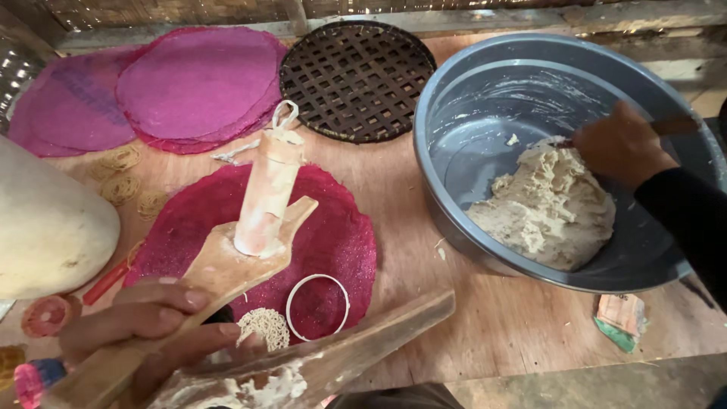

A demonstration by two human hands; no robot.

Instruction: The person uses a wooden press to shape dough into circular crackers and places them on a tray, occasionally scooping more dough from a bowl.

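Head view shows the left hand (pixel 144 326) at the lower left of the frame, its fingers (pixel 163 297) wrapped over the handle of a wooden press (pixel 227 261), with a second, dough-smeared wooden arm (pixel 333 356) running from under the fingertips toward the lower centre. From the press's paddle a pale cylinder (pixel 266 193) stands upright, just above the knuckles. Below it lies a red woven mat (pixel 333 242), bearing a thin white ring (pixel 318 307) and a small nest of pale noodle strands (pixel 265 327) that sits right beside the fingertips. At the right, the right hand (pixel 621 144) reaches into a large grey basin (pixel 454 98), fingers curled closed around what seems to be a tool handle (pixel 678 125), though the grip is partly hidden. The hand rests at the upper edge of a lump of pale dough (pixel 549 208) in the basin's bottom. A stack of purple mats (pixel 189 83) fills the upper left, and a dark lattice tray (pixel 356 79) lies at top centre.
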